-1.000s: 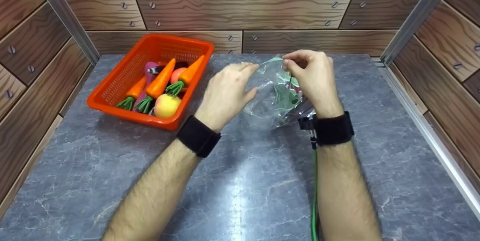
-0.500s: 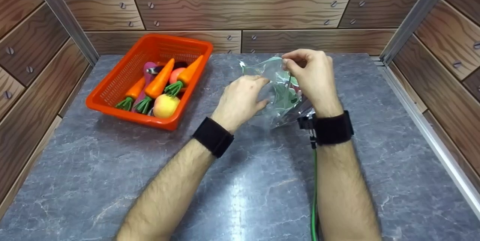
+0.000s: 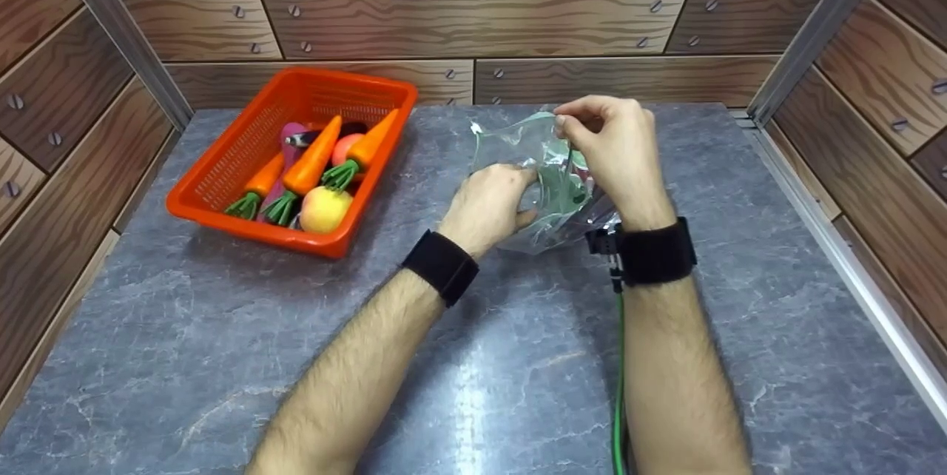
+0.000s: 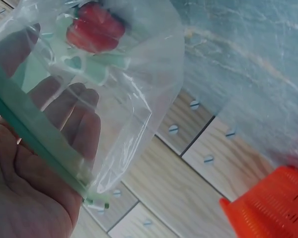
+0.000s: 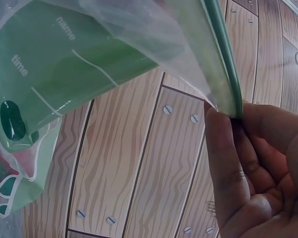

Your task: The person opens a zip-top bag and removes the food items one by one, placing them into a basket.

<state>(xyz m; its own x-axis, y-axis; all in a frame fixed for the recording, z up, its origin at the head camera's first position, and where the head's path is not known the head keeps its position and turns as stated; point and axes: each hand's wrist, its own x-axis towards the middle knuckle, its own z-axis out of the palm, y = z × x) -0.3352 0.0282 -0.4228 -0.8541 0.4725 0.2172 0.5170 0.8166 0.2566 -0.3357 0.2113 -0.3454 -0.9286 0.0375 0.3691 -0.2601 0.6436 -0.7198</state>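
A clear zip bag (image 3: 551, 227) with a green printed panel (image 5: 64, 64) stands mouth up on the table. My right hand (image 3: 621, 153) pinches its zip edge (image 5: 231, 74) at the right corner, between thumb and forefinger. My left hand (image 3: 488, 205) reaches into the mouth from the left. Through the plastic in the left wrist view, its fingers (image 4: 82, 114) look loosely extended and grip nothing, and the green zip strip (image 4: 35, 136) crosses before the palm. A red lobed item (image 4: 95, 29), like a bell pepper, shows in the bag; other contents are unclear.
At the left stands an orange plastic basket (image 3: 185, 197). It holds several carrots (image 3: 314, 157), a yellow-red apple (image 3: 325, 209), a purple vegetable (image 3: 292, 132) and other produce. Wood-patterned panels (image 3: 473, 24) enclose the grey table (image 3: 244, 342). A green cable (image 3: 619, 379) trails from the right wrist.
My left hand has left the bag's upper left edge and moved right and toward me, into the mouth. My right hand keeps its pinch in nearly the same place.
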